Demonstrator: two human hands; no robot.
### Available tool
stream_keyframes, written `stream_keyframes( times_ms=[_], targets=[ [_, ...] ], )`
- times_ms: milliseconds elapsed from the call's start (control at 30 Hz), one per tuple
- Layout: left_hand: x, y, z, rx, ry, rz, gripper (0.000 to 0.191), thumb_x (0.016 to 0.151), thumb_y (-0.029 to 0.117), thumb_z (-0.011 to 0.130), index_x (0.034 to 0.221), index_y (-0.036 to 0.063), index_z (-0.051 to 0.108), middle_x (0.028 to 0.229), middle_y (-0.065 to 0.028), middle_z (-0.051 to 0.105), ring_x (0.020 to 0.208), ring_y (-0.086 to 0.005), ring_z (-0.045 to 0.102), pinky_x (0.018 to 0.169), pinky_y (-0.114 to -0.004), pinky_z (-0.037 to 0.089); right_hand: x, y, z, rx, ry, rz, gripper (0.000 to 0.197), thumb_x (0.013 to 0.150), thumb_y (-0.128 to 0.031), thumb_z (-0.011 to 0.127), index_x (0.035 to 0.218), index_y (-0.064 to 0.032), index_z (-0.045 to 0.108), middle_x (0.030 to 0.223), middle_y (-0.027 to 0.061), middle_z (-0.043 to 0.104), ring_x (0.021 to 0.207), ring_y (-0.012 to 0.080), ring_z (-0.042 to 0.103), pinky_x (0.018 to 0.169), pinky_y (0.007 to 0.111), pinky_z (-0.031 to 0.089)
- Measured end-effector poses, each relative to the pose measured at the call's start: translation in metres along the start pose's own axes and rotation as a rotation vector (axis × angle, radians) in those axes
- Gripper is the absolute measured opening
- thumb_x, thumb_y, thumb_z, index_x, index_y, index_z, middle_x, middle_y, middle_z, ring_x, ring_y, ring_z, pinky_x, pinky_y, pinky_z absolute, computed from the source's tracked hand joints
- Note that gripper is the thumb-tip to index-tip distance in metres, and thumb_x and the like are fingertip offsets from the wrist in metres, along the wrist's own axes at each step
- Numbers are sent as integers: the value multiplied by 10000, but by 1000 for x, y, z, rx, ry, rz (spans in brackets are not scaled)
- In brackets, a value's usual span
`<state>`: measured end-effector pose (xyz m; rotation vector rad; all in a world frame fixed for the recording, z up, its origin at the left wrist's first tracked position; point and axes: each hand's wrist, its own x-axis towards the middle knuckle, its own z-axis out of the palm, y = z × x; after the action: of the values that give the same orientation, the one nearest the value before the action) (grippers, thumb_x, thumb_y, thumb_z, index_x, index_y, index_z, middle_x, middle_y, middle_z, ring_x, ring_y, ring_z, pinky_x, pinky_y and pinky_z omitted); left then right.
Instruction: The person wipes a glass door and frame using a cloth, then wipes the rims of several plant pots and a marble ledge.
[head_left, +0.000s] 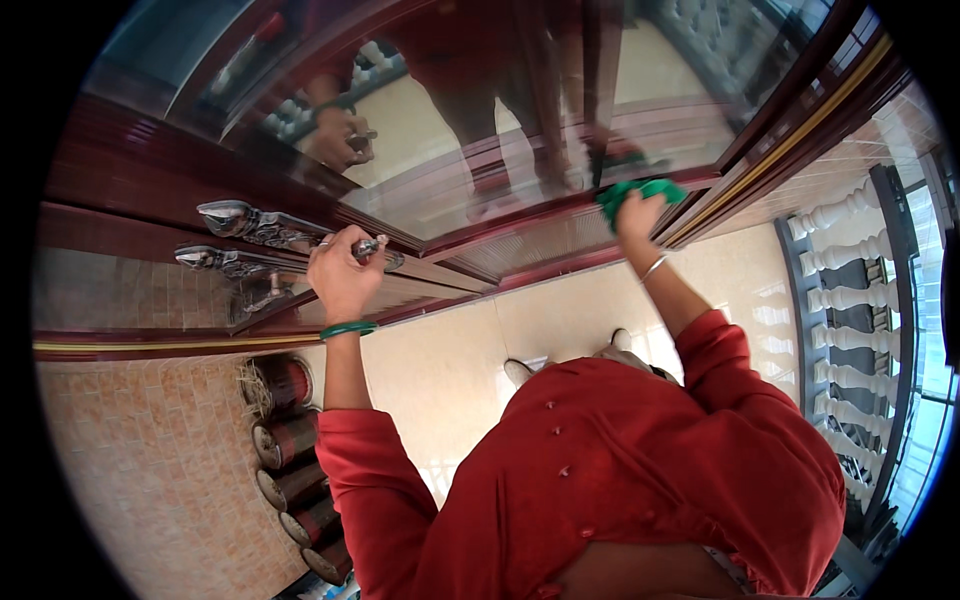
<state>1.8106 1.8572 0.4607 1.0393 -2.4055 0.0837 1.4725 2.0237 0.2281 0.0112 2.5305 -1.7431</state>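
My left hand (346, 266) is closed around the metal lever handle (367, 247) of a dark red glazed door, beside its ornate metal handle plate (259, 223). A second ornate handle plate (214, 259) lies alongside on the neighbouring door leaf. Out to the right, my right hand (640, 212) holds a green cloth (652, 192) against the lower part of the door, near the bottom edge of the glass pane (442, 150). The glass reflects my body and both arms. Part of the cloth is hidden by my fingers.
A light tiled floor (442, 360) lies below. Several dark cylindrical pots (281, 442) line the brick-patterned wall (165, 450) at left. To the right stands a balustrade with white balusters (855, 298) and a dark rail (904, 300). The door frame (795, 120) borders the glass at right.
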Motion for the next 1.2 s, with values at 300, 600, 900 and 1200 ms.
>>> stream_keyframes(
  times_ms=[300,600,900,1200],
  targets=[
    [-2,-8,-2,-20,27,105,241,739,276,727,669,116,561,600,-73,552,662,-316,569,621,-424,429,-226,-83,115,232,-537,208,481,777,-59,549,1171,92,320,1036,256,555,971,381,573,894,432,438],
    [-13,-22,3,75,64,99,228,722,252,719,690,111,542,702,-77,596,747,-326,572,657,-446,414,-252,-128,129,563,-905,872,300,845,-179,495,943,70,631,884,191,649,759,348,629,683,464,502],
    [-13,-18,13,76,109,71,254,715,270,742,677,100,557,688,-101,583,719,-348,561,670,-463,416,-50,-38,80,574,-439,853,314,792,-195,556,986,36,645,1008,176,658,922,317,638,813,442,489],
    [-4,-19,18,50,56,36,234,679,265,740,647,101,577,663,-132,576,697,-388,554,644,-492,415,195,-15,-156,1135,114,560,104,767,-119,499,755,-33,557,688,162,576,566,323,580,458,505,484]
  ],
)
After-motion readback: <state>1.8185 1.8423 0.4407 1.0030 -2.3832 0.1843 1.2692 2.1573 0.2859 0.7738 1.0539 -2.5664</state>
